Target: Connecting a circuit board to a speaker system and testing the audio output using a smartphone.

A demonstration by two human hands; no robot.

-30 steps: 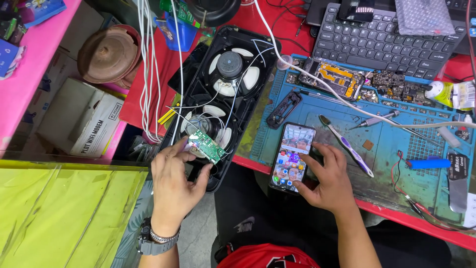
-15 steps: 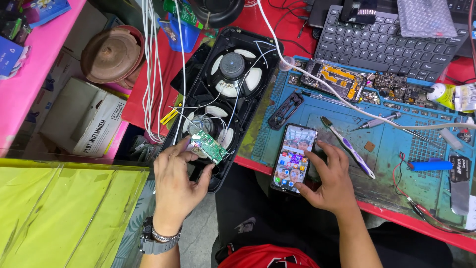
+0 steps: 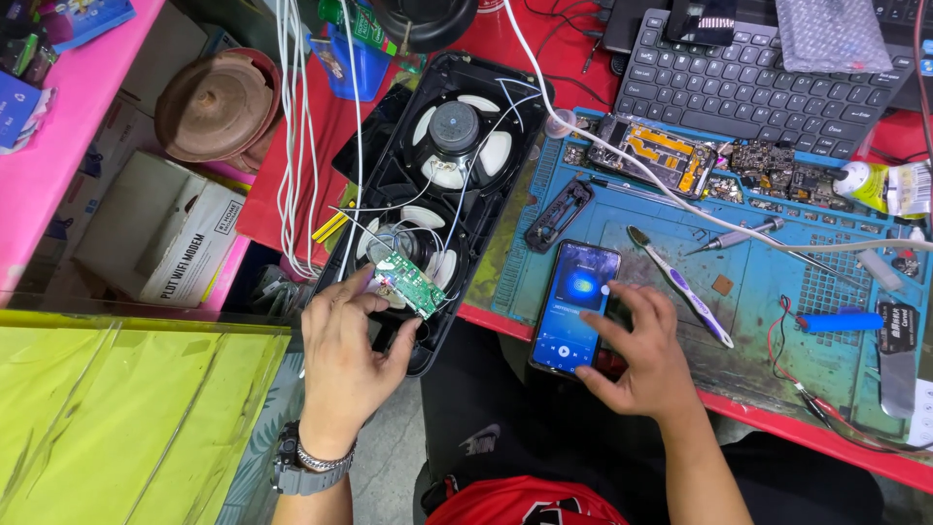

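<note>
My left hand (image 3: 345, 360) pinches a small green circuit board (image 3: 408, 282) with thin white wires running from it, held over the lower end of an open black speaker case (image 3: 384, 131) that shows two round drivers. My right hand (image 3: 641, 360) rests fingers apart on the lower right edge of a smartphone (image 3: 575, 306) lying on the blue work mat (image 3: 777, 311); its screen glows blue. A wristwatch sits on my left wrist.
A toothbrush (image 3: 680, 287), a blue marker-like cylinder (image 3: 841, 321), a dismantled phone board (image 3: 661, 156), a black keyboard (image 3: 748, 83) and a glue bottle (image 3: 860, 183) lie on the red bench. White cables hang at left by a cardboard box (image 3: 160, 228). A yellow-green panel (image 3: 126, 418) fills the lower left.
The phone screen has switched from a colourful grid to a blue screen. My right hand has loosened its grip and slid to the phone's lower right side. My left hand keeps the board.
</note>
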